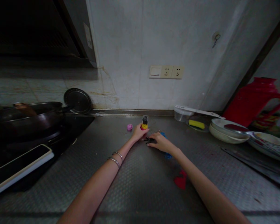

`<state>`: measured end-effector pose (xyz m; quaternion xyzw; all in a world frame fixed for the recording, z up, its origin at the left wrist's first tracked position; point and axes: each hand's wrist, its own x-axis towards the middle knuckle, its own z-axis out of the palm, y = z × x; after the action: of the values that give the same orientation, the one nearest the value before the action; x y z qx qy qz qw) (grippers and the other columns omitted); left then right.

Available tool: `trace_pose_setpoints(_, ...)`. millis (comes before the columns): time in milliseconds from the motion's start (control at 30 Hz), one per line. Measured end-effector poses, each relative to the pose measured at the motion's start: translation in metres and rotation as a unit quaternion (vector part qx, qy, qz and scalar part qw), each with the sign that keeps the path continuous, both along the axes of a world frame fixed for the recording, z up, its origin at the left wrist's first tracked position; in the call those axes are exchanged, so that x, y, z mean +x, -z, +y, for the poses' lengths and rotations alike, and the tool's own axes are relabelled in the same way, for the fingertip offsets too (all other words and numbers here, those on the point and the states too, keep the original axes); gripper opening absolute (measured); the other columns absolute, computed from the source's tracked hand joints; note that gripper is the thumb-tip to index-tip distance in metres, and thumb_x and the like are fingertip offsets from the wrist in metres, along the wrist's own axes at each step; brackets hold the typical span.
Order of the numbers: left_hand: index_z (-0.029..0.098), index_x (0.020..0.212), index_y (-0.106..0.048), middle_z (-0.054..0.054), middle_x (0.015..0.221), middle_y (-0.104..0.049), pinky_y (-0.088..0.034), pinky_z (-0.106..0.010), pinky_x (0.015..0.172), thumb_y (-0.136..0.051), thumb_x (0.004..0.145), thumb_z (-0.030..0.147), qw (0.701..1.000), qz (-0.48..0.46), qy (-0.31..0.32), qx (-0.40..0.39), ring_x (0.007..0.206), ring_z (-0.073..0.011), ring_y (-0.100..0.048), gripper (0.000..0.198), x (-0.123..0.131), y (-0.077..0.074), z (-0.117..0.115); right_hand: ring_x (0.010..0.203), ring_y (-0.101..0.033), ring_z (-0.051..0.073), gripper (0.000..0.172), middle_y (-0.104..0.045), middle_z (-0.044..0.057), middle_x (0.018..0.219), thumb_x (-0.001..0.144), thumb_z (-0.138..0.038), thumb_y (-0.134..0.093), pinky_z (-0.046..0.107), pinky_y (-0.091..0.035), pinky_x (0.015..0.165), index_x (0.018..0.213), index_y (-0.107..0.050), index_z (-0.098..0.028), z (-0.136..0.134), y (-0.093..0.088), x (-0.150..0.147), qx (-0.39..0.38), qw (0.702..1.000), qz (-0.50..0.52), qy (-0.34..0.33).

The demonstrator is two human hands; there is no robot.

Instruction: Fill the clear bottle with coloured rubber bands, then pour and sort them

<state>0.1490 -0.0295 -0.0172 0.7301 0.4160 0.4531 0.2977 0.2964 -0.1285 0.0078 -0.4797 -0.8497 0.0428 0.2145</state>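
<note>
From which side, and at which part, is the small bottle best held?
Grip the small bottle around its yellow-and-red lower part, probably from the left, like the left hand: it looks upright, and the right hand is near its right side.

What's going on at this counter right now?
A person's left hand is holding a small bottle upright. The right hand is at a small black thing on the counter; whether it's gripped is unclear. A pink thing lies left of the bottle, a blue one is partly hidden by the right arm, and a red piece lies nearer the person.
</note>
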Motion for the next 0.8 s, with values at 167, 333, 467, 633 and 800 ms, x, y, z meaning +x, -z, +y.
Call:
trace_pose_setpoints(167,0.012,0.087,-0.059,-0.004,0.078,-0.062,-0.041,-0.023,0.063,-0.066,0.064,0.034,1.0,0.001,-0.005,0.0,0.068,-0.0131,-0.054,0.033,-0.0002,-0.0014,-0.0017,0.097,-0.054,0.021,0.028,-0.064,0.01,0.098,0.079,-0.029,-0.055,0.033,-0.039,0.085,0.102,-0.063,-0.016,-0.001,-0.0004,-0.0024,0.009,1.0,-0.001,0.0)
trace_pose_setpoints(333,0.012,0.088,-0.059,-0.004,0.078,-0.062,-0.041,-0.024,0.062,-0.066,0.064,0.035,1.0,0.013,-0.012,0.004,0.068,-0.0138,-0.054,0.034,0.0,-0.001,-0.001,0.097,-0.054,0.02,0.023,-0.063,0.009,0.098,0.079,-0.022,-0.053,0.033,-0.039,0.086,0.099,-0.064,-0.017,-0.0003,-0.0007,-0.0025,0.004,1.0,-0.001,0.01)
trace_pose_setpoints(467,0.012,0.09,-0.059,-0.004,0.08,-0.063,-0.042,-0.024,0.064,-0.067,0.063,0.033,1.0,0.005,-0.011,-0.007,0.069,-0.0139,-0.054,0.035,0.0006,-0.0007,-0.0003,0.096,-0.054,0.019,0.025,-0.063,0.009,0.097,0.077,-0.016,-0.052,0.031,-0.039,0.085,0.099,-0.064,-0.017,0.0009,-0.0008,-0.0009,-0.003,1.0,0.003,0.01)
trace_pose_setpoints(633,0.012,0.089,-0.06,-0.004,0.079,-0.063,-0.042,-0.024,0.064,-0.067,0.063,0.033,1.0,0.006,-0.014,-0.004,0.069,-0.0139,-0.054,0.034,0.0011,-0.0006,-0.0002,0.09,-0.056,0.018,0.025,-0.063,0.008,0.094,0.074,-0.013,-0.053,0.03,-0.041,0.082,0.095,-0.065,-0.017,0.0039,0.0005,0.0016,-0.001,1.0,0.016,0.02)
trace_pose_setpoints(800,0.012,0.088,-0.06,-0.004,0.079,-0.062,-0.041,-0.024,0.063,-0.066,0.064,0.034,1.0,0.01,-0.013,0.0,0.068,-0.0137,-0.054,0.033,0.0006,-0.0015,-0.001,0.086,-0.056,0.019,0.023,-0.063,0.009,0.089,0.073,-0.015,-0.054,0.03,-0.041,0.079,0.093,-0.065,-0.016,0.0083,0.0039,0.0044,0.017,0.999,0.015,0.046)
